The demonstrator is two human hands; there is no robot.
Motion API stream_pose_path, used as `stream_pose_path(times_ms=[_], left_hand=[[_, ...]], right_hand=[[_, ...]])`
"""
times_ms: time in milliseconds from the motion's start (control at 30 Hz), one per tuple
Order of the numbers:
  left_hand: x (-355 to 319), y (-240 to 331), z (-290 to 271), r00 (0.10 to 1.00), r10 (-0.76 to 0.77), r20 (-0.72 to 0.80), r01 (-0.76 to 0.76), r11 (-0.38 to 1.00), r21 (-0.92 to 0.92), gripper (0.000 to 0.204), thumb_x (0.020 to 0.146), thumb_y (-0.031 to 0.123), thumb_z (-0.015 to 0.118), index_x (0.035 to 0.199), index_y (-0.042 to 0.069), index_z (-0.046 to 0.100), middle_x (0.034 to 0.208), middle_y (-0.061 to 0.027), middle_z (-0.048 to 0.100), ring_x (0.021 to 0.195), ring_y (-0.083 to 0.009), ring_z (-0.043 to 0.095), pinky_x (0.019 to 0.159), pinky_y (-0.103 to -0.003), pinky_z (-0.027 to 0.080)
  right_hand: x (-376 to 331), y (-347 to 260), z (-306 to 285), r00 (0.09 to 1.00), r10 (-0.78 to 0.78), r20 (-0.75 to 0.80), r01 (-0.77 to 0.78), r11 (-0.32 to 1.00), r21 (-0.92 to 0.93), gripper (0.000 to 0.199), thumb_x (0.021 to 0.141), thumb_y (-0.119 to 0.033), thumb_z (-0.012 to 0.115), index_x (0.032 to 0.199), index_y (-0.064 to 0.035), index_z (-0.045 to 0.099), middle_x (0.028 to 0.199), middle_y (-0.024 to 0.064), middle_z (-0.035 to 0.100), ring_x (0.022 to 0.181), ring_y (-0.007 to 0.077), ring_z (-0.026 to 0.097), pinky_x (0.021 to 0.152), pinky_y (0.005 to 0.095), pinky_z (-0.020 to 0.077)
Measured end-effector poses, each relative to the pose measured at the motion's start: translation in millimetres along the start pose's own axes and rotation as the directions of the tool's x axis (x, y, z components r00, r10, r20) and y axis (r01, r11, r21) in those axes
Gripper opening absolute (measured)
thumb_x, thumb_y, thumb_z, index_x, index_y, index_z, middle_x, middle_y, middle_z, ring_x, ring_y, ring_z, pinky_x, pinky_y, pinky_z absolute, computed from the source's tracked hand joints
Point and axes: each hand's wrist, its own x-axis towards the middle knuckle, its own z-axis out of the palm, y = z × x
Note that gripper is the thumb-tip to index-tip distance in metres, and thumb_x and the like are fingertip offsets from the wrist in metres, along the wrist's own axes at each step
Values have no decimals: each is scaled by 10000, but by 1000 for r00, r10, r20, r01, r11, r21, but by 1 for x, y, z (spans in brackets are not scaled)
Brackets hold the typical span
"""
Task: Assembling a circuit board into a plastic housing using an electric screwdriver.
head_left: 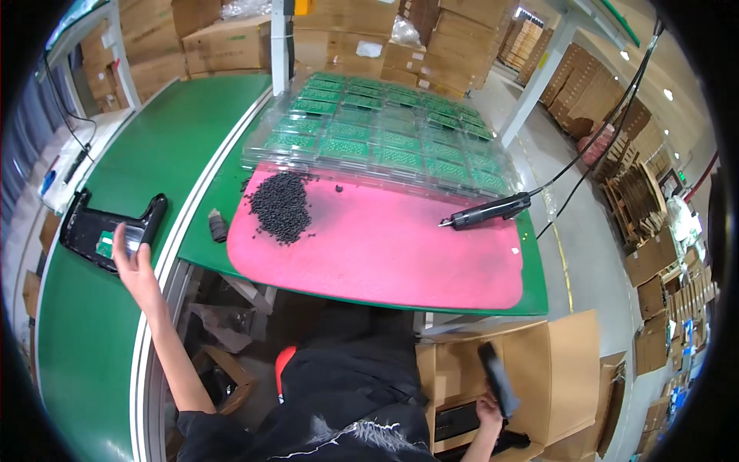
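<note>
My left hand (137,271) reaches over the green belt on the left, its fingers stretched apart. They overlap the near edge of a black plastic housing (83,231) that has two raised arms; whether they touch it I cannot tell. A small green circuit board (105,244) lies inside this housing. At the lower right my right hand (488,412) grips a long black plastic part (499,379), tilted above an open cardboard box (571,377). More black parts (456,421) lie in that box.
A pink mat (385,239) on the green table bears a pile of small black pieces (280,208) and a black electric screwdriver (489,212) on a cable. Clear trays of green circuit boards (396,138) stand behind. A dark roll (218,228) lies left of the mat.
</note>
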Motion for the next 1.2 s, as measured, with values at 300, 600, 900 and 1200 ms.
stream_pose_path(times_ms=[300,600,900,1200], left_hand=[[-90,133,167,405,291,867,84,932,-353,342,889,60,601,1229,16,591,1145,-119,630,1042,-205,629,921,-364,504],[-118,138,266,-176,439,881,-376,797,-473,420,890,225,660,1208,-15,527,1155,-200,570,1118,-375,561,917,-472,492],[-65,96,281,-15,394,919,-445,820,-359,229,868,219,678,875,5,596,903,-149,625,919,-361,641,739,-476,544],[-76,99,274,84,421,903,-476,813,-335,214,847,202,699,843,18,589,830,-130,595,837,-333,623,697,-441,534]], right_hand=[[-54,139,187,686,-706,176,540,332,-773,195,917,-234,632,960,-90,508,768,-1,533,617,76,526,483,248,419],[-47,232,232,921,200,333,302,173,-938,187,934,-148,691,925,33,646,743,18,645,626,70,581,554,233,475],[23,202,418,484,624,613,872,-401,-280,143,847,-14,654,988,-7,676,848,125,701,753,176,692,689,295,543],[306,197,559,549,211,809,144,-977,157,545,820,-89,599,1356,-66,500,1401,167,478,1292,309,476,1038,501,421]])
